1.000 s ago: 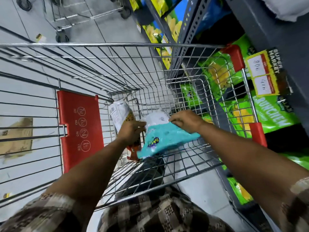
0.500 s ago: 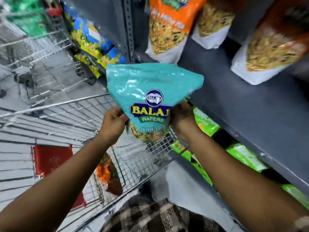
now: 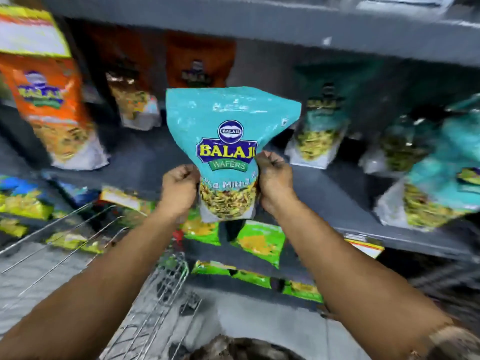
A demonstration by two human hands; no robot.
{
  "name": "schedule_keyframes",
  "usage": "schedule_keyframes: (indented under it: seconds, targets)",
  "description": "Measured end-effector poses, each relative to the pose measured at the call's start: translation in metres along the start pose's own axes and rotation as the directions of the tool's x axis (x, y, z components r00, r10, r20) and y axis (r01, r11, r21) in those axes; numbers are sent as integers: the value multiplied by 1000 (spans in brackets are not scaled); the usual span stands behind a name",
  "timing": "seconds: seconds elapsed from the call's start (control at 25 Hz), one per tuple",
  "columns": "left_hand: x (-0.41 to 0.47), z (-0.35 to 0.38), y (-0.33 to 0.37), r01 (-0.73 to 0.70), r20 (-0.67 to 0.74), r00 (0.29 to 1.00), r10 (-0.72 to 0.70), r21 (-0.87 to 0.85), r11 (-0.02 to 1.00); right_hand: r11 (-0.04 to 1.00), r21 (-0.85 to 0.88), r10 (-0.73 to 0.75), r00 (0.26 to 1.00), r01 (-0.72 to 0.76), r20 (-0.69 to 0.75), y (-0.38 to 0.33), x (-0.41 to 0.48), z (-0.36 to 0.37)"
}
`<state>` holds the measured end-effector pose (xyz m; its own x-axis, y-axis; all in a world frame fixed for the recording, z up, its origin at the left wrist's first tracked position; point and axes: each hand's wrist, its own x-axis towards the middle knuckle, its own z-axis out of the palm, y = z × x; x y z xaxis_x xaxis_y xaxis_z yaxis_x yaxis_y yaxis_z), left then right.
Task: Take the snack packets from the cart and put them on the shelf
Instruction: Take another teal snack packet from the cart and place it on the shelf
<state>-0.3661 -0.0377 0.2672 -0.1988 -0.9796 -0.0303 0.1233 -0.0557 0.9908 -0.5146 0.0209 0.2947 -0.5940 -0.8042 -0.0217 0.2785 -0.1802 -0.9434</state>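
A teal Balaji Wafers snack packet [image 3: 228, 141] stands upright in the air in front of the grey shelf [image 3: 324, 183]. My left hand [image 3: 180, 187] grips its lower left edge and my right hand [image 3: 274, 181] grips its lower right edge. The packet's clear bottom shows yellow-green snack mix. Its base hangs just ahead of the shelf's front lip. The wire cart [image 3: 155, 294] is at the lower left, and its inside is out of view.
Orange packets [image 3: 52, 107] stand on the shelf at left, and teal packets [image 3: 319, 131] stand at right, one large one [image 3: 441, 183] at the far right. Bare shelf lies behind the held packet. Green packets [image 3: 257, 242] fill the lower shelf. A shelf board [image 3: 259, 24] runs above.
Both hands lifted the teal packet out of the cart and carried it up in front of the shelf. My view swung from the cart to the shelf.
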Motion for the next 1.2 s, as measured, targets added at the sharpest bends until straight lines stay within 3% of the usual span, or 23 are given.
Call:
schedule_keyframes:
  seconds: [0.24, 0.52, 0.72, 0.88, 1.0, 1.12, 1.2]
  targets:
    - [-8, 160, -32, 123, 50, 991, -121, -29, 992, 998, 20, -49, 952, 58, -302, -34, 27, -135]
    - [-11, 220, -47, 162, 66, 986, -155, -111, 981, 999, 29, -21, 941, 33, -338, -49, 46, -184]
    - [-11, 202, -56, 67, 47, 997, -64, -61, 996, 992, -71, -119, 940, 101, -320, -55, 40, -192]
    - [-9, 166, -64, -17, 196, 981, 2, 78, 997, 982, -156, -155, 930, 108, -335, -45, 26, -195]
    - [-8, 140, -60, -40, 222, 975, 18, 95, 995, 962, -241, -213, 906, 129, -366, -24, 6, -188]
    - [-8, 99, -48, -150, 150, 980, 127, 148, 978, 861, -480, -396, 813, 167, -426, 6, -30, -168]
    - [-11, 51, -40, -204, 66, 979, 194, 262, 943, 766, -601, -488, 815, 227, -313, 33, -57, -147]
